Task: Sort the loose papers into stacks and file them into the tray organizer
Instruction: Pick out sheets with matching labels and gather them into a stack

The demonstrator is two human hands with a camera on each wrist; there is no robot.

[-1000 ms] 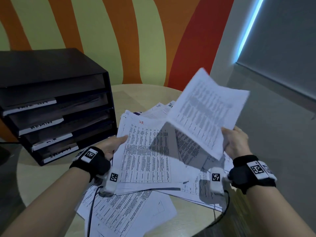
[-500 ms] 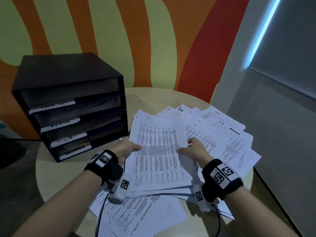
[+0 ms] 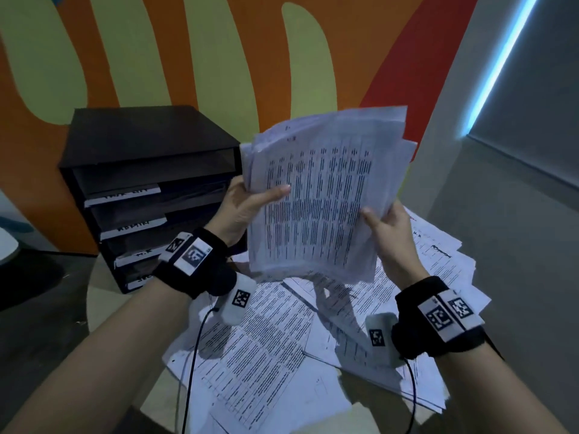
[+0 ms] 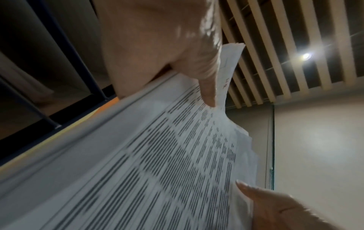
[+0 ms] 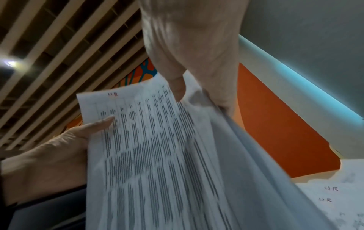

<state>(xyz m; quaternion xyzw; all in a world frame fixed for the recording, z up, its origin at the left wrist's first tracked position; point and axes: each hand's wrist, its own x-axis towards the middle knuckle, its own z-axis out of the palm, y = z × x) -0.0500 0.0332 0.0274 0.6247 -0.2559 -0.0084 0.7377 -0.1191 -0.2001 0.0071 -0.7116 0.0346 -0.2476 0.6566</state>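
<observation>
Both hands hold a stack of printed papers (image 3: 326,195) upright above the table. My left hand (image 3: 250,202) grips its left edge, thumb across the front sheet. My right hand (image 3: 387,228) grips the lower right edge, thumb on the front. The left wrist view shows the stack of papers (image 4: 157,163) under the left thumb (image 4: 206,87). In the right wrist view the top sheet (image 5: 149,147) bears a red handwritten mark. Several loose papers (image 3: 269,346) lie spread on the table below. The black tray organizer (image 3: 147,170) stands at the left, several labelled slots facing me.
The round table (image 3: 103,296) carries the organizer and the paper pile, which overhangs its right side (image 3: 451,270). A striped orange, green and red wall (image 3: 219,57) stands behind. Grey wall (image 3: 517,214) lies to the right. Cables run from both wrist bands.
A second ago the right hand held one sheet aloft, then laid it on the pile. Now both hands have lifted the gathered stack off the table and stood it upright.
</observation>
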